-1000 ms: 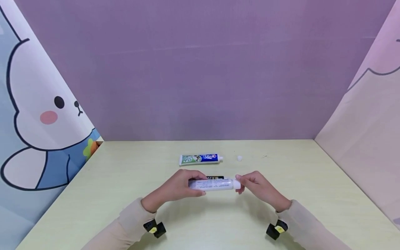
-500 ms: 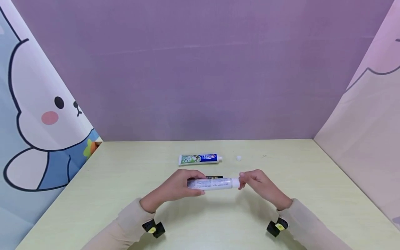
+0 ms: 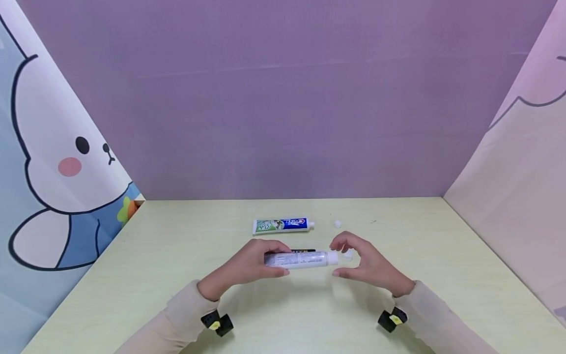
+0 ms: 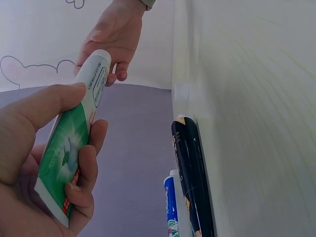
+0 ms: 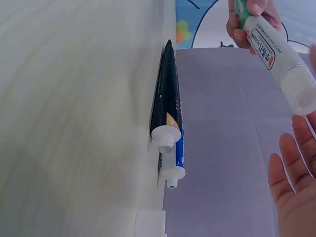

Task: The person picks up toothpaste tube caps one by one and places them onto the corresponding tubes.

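My left hand [image 3: 253, 263] grips a toothpaste tube [image 3: 305, 260] above the table, its white cap end pointing right. In the left wrist view, the tube [image 4: 74, 138] shows a green printed side between thumb and fingers. Around the cap end, but apart from it, my right hand [image 3: 369, 263] has thumb and fingers spread, holding nothing. Behind the held tube lies a black toothpaste tube [image 5: 165, 103], mostly hidden in the head view. Farther back is a blue and green toothpaste tube [image 3: 283, 225], its nozzle bare.
A small white cap [image 3: 338, 224] lies right of the blue and green tube. Another white cap [image 3: 348, 254] shows on the table [image 3: 177, 236] behind my right hand's gap. A purple panel [image 3: 283, 98] rises at the table's back, with printed panels at both sides.
My right hand, which had its fingers on the tube's cap, has drawn off it and spread its thumb and fingers apart. The left hand and tube have barely moved.
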A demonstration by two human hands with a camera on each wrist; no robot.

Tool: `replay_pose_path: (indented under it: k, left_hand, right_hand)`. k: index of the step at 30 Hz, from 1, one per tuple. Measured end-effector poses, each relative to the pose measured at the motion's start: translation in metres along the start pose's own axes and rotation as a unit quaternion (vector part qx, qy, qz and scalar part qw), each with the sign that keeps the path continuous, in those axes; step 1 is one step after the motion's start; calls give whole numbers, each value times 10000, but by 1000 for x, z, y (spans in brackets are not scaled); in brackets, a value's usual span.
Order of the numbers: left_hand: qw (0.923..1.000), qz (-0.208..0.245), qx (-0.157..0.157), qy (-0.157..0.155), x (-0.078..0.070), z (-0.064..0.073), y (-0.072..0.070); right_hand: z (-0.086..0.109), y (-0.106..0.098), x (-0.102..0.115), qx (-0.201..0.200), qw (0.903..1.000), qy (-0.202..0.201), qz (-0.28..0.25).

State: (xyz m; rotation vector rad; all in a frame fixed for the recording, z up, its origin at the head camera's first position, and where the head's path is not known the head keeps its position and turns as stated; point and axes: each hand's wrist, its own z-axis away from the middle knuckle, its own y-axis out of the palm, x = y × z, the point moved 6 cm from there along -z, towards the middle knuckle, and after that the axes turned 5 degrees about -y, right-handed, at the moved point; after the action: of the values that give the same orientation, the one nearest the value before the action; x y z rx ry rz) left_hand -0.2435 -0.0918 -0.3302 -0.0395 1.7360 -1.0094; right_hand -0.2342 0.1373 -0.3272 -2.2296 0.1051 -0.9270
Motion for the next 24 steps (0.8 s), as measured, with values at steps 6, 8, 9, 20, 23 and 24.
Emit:
replay_pose_path:
  k: [6,8,9,20,23,24]
  left_hand:
    - [10000,23,-6,12,1,0,0]
    - [10000,37,5,8,1,0,1]
    - [10000,35,7,5,1,0,1]
    - [10000,-30,-6,-17,0,0,1]
    - [10000,-45,-7,-4,0,0,1]
    - [10000,-54,-10,3,0,0,1]
  right_hand:
    - [0,1,2,-24,9999,-88,94]
    - [0,1,2,-27,9998,-87,154]
    - [0,1,2,-29,9998,-84,181]
    - [0,0,6,-158,9993,-151,296]
    - [2,0,1,-159,9993,-101,322]
    - [2,0,1,-159,9993,-87,320]
